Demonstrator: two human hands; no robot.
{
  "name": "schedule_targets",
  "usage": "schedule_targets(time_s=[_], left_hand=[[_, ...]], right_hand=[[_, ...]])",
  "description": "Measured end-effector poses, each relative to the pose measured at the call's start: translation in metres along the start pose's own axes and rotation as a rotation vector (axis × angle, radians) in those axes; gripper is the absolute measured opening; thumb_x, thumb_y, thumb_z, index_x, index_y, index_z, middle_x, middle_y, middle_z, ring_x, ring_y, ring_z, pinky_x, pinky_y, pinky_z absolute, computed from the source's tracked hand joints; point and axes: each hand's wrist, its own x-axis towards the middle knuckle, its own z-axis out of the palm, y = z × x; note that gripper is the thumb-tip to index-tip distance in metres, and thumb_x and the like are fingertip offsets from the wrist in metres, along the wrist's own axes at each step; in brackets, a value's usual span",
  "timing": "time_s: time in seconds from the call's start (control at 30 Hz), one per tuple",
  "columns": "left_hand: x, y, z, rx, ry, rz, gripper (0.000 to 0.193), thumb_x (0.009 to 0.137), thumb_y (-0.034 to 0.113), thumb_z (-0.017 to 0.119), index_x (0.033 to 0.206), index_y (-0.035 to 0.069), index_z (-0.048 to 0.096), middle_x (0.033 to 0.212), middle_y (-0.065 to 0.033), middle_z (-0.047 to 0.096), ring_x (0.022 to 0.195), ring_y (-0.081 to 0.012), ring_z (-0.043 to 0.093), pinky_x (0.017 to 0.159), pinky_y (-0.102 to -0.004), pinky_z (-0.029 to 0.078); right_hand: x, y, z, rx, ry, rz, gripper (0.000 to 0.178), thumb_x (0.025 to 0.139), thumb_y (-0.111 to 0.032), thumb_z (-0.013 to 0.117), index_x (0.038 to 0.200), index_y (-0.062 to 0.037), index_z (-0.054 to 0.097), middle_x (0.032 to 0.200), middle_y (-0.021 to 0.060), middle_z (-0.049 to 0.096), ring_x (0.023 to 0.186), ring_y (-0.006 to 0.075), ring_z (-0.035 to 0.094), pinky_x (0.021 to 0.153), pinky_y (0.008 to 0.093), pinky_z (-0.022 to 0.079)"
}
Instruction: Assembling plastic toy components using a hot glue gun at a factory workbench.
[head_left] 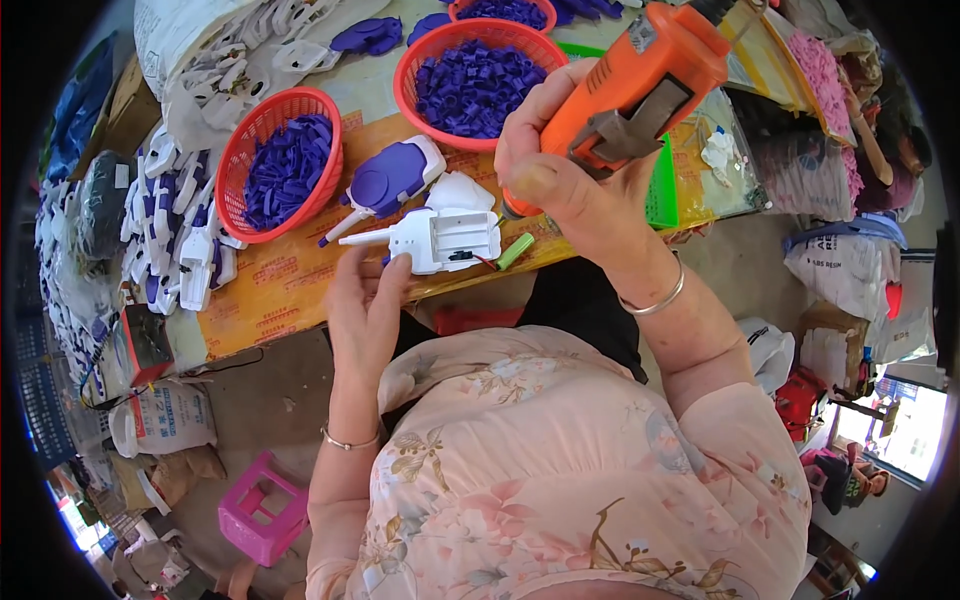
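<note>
Working at a yellow-taped table (270,322): right hand (585,190) closed around an orange electric screwdriver (645,80), held up off the table, bit hidden by the hand; left hand (368,305) half-curled, thumb and fingertips at the near edge of the open white housing (415,240), which lies at the table's front, handle to the left. To do this well, I'd say: press housing flat, stand driver upright over it, keep green battery cell (516,251) and thin red wire (486,263) clear of edges. Counts, big to small: table, one; white-and-purple units (160,225) heaped at left, too many overlapping; red mesh baskets (228,212), three, farthest cut off by the frame; green tray (664,195), one, partly hidden behind the right hand; screwdriver, one; housings at the work spot, two, the open one plus a purple-faced one (388,180) behind; loose white cover (462,192), one; battery cell, one; purple parts (287,172) in baskets, uncountable.
</note>
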Motion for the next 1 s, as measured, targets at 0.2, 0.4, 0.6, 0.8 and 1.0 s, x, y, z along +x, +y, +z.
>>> schedule_targets(time_s=[0.2, 0.4, 0.6, 0.8, 1.0], left_hand=[[-0.005, 0.012, 0.017, 0.240, -0.042, 0.478, 0.025, 0.075, 0.001, 0.071, 0.098, -0.002, 0.060, 0.080, -0.0096, 0.054, 0.056, -0.0162, 0.053, 0.048, -0.0285, 0.042], [0.011, 0.007, 0.053, 0.384, -0.127, 0.762, 0.023, 0.077, 0.005, 0.069, 0.098, 0.001, 0.060, 0.084, -0.0144, 0.057, 0.064, -0.0353, 0.059, 0.054, -0.0414, 0.048], [0.031, 0.026, 0.050, 0.302, -0.182, 0.689, 0.043, 0.073, -0.005, 0.067, 0.115, 0.002, 0.057, 0.094, -0.0166, 0.059, 0.070, -0.0330, 0.060, 0.062, -0.0392, 0.050], [0.025, 0.029, -0.003, 0.649, -0.262, 0.788, 0.060, 0.060, 0.008, 0.079, 0.117, 0.006, 0.059, 0.118, -0.0170, 0.053, 0.115, -0.0397, 0.048, 0.096, -0.0484, 0.040], [0.015, 0.009, 0.007, 0.769, -0.137, 0.830, 0.058, 0.063, 0.019, 0.080, 0.118, 0.014, 0.062, 0.126, -0.0176, 0.049, 0.126, -0.0422, 0.038, 0.101, -0.0598, 0.029]], right_hand=[[-0.002, -0.007, 0.003, -0.036, -0.066, 0.041, 0.040, 0.075, -0.019, 0.076, 0.091, -0.0050, 0.042, 0.068, 0.0013, 0.049, 0.057, 0.0125, 0.051, 0.055, 0.0270, 0.046], [-0.006, -0.013, 0.003, -0.009, -0.082, 0.013, 0.048, 0.076, -0.025, 0.078, 0.095, -0.0060, 0.039, 0.068, 0.0025, 0.050, 0.057, 0.0136, 0.052, 0.053, 0.0274, 0.046], [-0.006, -0.016, -0.008, -0.039, -0.010, -0.016, 0.043, 0.079, -0.026, 0.077, 0.094, -0.0049, 0.043, 0.070, 0.0037, 0.053, 0.059, 0.0131, 0.053, 0.054, 0.0264, 0.046], [-0.013, -0.009, -0.007, -0.038, -0.024, 0.053, 0.045, 0.078, -0.026, 0.078, 0.093, -0.0053, 0.041, 0.070, 0.0032, 0.053, 0.059, 0.0126, 0.053, 0.054, 0.0265, 0.046], [-0.015, 0.006, 0.017, 0.004, -0.088, -0.077, 0.047, 0.071, -0.017, 0.080, 0.094, -0.0043, 0.040, 0.070, 0.0018, 0.053, 0.059, 0.0115, 0.053, 0.055, 0.0253, 0.047]])
